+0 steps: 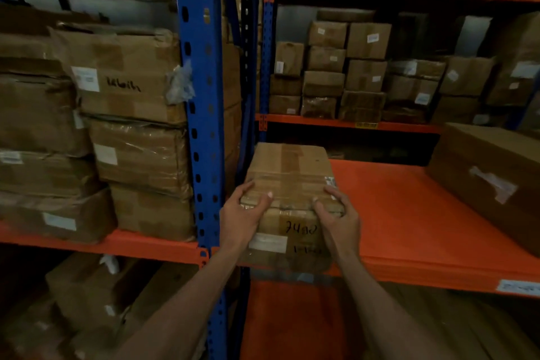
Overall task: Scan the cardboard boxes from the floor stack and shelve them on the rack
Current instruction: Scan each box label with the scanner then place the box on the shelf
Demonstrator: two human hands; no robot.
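Both hands' grip clamps the cardboard box (289,184) near edge.

Both forearms were bare and extended forward and upward from the lower edge of the view, converging slightly toward the hands. The left hand (244,213) was positioned at the left near corner of the cardboard box (289,184), fingers curled over the top edge and the thumb laid across the top face, pointing inward. The right hand (339,213) was set at the right near corner, fingers wrapped over the edge and the thumb pressed against the near face. Both wrists were held roughly straight. The hands were level with each other, well apart, each gripping its own corner.
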